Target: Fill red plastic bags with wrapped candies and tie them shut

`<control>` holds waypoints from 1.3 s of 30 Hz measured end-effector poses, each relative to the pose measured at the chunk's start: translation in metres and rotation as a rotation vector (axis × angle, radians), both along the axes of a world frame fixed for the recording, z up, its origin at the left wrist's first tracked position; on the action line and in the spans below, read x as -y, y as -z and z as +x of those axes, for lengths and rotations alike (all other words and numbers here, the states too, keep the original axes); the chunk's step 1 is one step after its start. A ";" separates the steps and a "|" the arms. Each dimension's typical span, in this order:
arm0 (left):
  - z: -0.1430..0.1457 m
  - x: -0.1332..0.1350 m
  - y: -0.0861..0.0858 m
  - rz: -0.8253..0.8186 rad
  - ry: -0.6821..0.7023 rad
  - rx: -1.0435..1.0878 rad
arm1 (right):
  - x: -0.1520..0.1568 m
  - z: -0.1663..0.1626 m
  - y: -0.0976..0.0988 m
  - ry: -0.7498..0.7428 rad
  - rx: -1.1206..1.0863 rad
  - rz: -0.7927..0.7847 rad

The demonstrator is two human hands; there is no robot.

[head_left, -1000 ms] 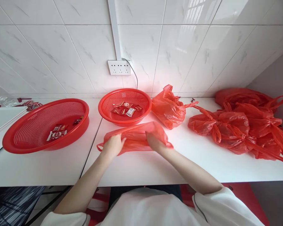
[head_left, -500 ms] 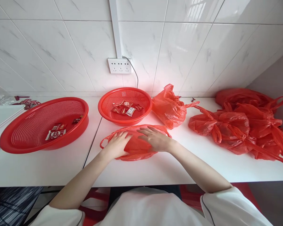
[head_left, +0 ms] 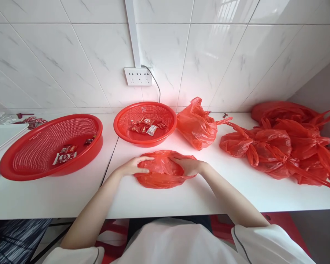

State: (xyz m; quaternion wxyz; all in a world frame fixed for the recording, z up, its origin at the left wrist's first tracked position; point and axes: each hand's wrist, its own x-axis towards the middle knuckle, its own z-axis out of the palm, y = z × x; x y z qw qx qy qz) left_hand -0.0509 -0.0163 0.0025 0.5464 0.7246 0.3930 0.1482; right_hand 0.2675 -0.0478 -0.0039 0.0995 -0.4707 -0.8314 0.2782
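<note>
A red plastic bag (head_left: 161,181) lies on the white table in front of me, its mouth spread and facing up. My left hand (head_left: 132,166) grips the bag's left side, the thumb and fingers over its edge. On the opposite side, my right hand (head_left: 191,167) holds the rim, with its fingertips reaching into the mouth and partly hidden by the film. Just behind the bag stands a round red basket (head_left: 121,132) with several small snack packets (head_left: 151,130) inside.
A larger red basket (head_left: 24,146) with a few packets stands at the left. A filled red bag (head_left: 199,124) sits behind my right hand, and several tied red bags (head_left: 277,146) crowd the right. A socket strip (head_left: 139,77) is on the tiled wall.
Both hands were spread flat over the bag; now they hold its sides. The bag has become narrower and its mouth has opened up between them.
</note>
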 end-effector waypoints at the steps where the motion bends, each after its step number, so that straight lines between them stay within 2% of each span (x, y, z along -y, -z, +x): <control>1: -0.001 -0.002 -0.003 -0.062 -0.060 0.052 | -0.001 0.003 -0.001 -0.049 0.012 -0.049; 3: -0.004 -0.008 -0.008 -0.188 -0.205 0.103 | -0.002 0.008 -0.003 -0.104 0.054 -0.129; 6: -0.006 -0.020 -0.012 -0.386 -0.500 0.163 | 0.000 0.008 -0.010 -0.011 0.124 -0.163; 8: -0.002 -0.028 -0.014 -0.475 -0.677 0.278 | 0.005 0.000 -0.020 0.028 0.153 -0.162; 10: 0.004 -0.036 -0.018 -0.510 -0.751 0.429 | 0.012 -0.010 -0.035 -0.014 0.083 -0.106; 13: 0.019 -0.045 -0.024 -0.549 -0.706 0.644 | 0.024 -0.027 -0.057 -0.135 -0.172 0.055; 16: 0.034 -0.049 -0.022 -0.563 -0.678 0.754 | 0.031 -0.044 -0.070 -0.188 -0.381 0.161; 19: 0.047 -0.045 -0.009 -0.524 -0.698 0.795 | 0.029 -0.058 -0.066 -0.155 -0.501 0.230; 22: 0.057 -0.034 0.006 -0.481 -0.674 0.828 | 0.021 -0.068 -0.050 -0.005 -0.573 0.312; 25: 0.065 -0.022 0.015 -0.453 -0.640 0.841 | 0.012 -0.074 -0.028 0.140 -0.538 0.456; 30: 0.075 -0.015 0.022 -0.447 -0.585 0.853 | 0.005 -0.073 -0.004 0.194 -0.339 0.631; 35: 0.078 -0.014 0.031 -0.458 -0.556 0.841 | 0.000 -0.068 0.005 0.305 -0.256 0.629; 39: 0.076 -0.014 0.036 -0.438 -0.542 0.819 | 0.000 -0.068 0.010 0.325 -0.212 0.595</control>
